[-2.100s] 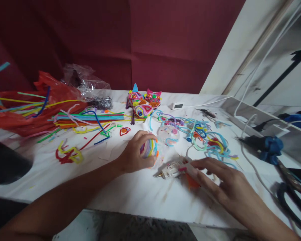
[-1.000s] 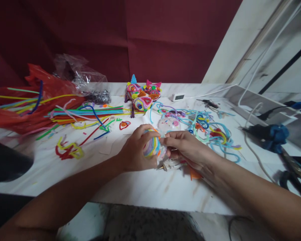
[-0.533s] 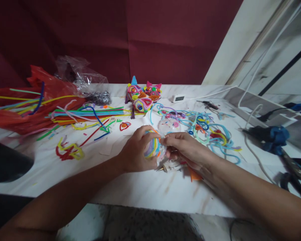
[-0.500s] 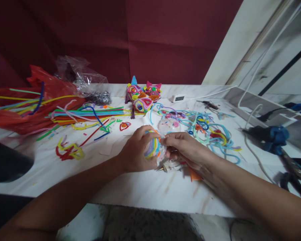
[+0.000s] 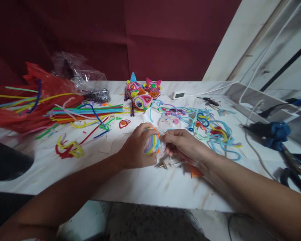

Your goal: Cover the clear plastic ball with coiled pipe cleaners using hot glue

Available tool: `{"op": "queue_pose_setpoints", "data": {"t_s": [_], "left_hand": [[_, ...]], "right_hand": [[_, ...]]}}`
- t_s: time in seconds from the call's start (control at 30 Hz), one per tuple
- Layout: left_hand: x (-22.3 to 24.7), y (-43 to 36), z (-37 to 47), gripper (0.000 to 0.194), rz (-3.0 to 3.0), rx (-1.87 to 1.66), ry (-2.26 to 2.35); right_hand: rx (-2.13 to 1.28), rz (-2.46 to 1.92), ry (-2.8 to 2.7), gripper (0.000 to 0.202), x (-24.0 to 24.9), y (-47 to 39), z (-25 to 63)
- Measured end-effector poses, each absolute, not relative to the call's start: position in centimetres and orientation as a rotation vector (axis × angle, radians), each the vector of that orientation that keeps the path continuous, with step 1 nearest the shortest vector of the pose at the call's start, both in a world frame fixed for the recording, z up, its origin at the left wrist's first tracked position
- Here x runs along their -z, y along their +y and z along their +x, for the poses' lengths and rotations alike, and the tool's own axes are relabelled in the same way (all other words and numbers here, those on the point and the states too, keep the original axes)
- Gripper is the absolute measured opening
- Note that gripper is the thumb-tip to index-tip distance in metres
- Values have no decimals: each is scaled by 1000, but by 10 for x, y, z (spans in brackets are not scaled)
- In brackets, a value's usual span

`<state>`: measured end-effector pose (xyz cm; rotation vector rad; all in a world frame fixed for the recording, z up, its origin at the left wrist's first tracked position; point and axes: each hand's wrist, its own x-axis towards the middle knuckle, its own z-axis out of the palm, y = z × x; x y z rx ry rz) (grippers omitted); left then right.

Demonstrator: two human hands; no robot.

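Note:
My left hand (image 5: 141,145) is closed around a round craft piece (image 5: 153,144) covered in striped, coloured fuzzy strips, with part of its surface still pale and clear-looking. The fingers of my right hand (image 5: 182,142) pinch together at the piece's right edge; whatever lies between the fingertips is too small to make out. Just behind the hands, a clear round piece (image 5: 168,122) with coloured specks lies on the table. Below the right hand sits a whitish tool with a metal tip (image 5: 169,163), partly hidden, beside an orange thing (image 5: 195,171).
Finished colourful craft figures (image 5: 141,95) stand at the back. Left are bundled pipe cleaners (image 5: 90,112) and a red plastic bag (image 5: 47,83). Tangled pipe cleaners (image 5: 215,132) lie right, near a small digital display (image 5: 179,95), a cable (image 5: 253,147) and black-handled scissors (image 5: 293,174).
The view has shifted slightly. Both hands stay on the striped round piece in nearly the same pose, with only small movement at the right fingertips.

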<state>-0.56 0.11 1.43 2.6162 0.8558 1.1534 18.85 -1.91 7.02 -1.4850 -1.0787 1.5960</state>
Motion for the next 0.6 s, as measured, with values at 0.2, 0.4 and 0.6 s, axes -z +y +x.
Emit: {"op": "queue_pose_setpoints", "data": {"t_s": [0.2,0.4,0.6], "left_hand": [[-13,1,-4,61,2577,-1130,916],[-13,0,-4,59,2565,-1160,907],[-16,-2,-3,55,2535,-1156,917]], "right_hand": [[-1615,-1485,-1057,40,-72,-20,187],[-1621,-1482,-1047,43,-72,-20,184],[-1608,-1502,-1025,42,-72,-21,183]]}}
